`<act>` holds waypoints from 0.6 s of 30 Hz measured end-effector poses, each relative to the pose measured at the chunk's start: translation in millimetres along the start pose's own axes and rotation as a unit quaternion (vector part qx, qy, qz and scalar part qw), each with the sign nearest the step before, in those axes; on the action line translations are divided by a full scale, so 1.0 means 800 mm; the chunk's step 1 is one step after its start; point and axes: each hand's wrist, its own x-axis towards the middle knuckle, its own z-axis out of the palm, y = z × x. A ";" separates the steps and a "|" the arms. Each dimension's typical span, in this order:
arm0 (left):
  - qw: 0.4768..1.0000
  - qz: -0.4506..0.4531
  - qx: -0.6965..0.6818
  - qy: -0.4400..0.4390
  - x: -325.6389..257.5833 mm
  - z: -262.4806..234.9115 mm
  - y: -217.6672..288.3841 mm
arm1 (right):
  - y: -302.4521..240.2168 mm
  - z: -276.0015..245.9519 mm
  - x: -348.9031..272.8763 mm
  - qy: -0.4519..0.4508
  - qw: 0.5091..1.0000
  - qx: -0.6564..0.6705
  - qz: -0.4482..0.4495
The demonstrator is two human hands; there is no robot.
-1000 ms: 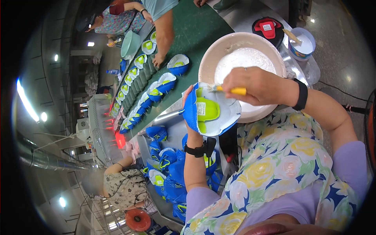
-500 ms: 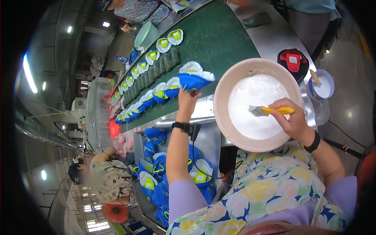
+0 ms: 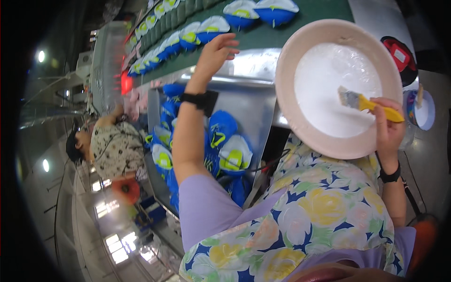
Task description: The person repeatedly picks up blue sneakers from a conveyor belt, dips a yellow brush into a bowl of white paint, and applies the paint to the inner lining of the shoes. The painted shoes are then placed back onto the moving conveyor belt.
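Blue-and-white shoe uppers (image 3: 214, 29) are lined up on a green work surface (image 3: 324, 11), and more are heaped in a metal tray (image 3: 256, 101). Over the tray the left forearm is stretched forward; the left hand (image 3: 216, 54) is empty, its fingers loosely parted and pointed rightward near the row. Over the white-filled basin (image 3: 287, 77), a yellow-handled brush (image 3: 366, 104) is gripped in the right hand (image 3: 389, 129), bristles directed left, the wrist bent above a raised forearm.

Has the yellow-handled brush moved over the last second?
Yes, rightward against the basin: the brush had its tip by the left rim, and now has it over the white mixture.
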 end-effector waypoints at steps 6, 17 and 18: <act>0.909 -0.011 0.391 -0.147 -0.228 -0.059 -0.091 | -0.001 0.001 0.014 -0.019 1.000 0.000 0.003; 0.914 -0.055 0.385 -0.118 -0.288 0.026 -0.103 | -0.048 0.013 0.025 -0.177 0.973 -0.139 -0.040; 0.915 -0.044 0.388 -0.102 -0.287 0.024 -0.105 | -0.059 0.019 0.023 -0.202 0.968 -0.138 -0.056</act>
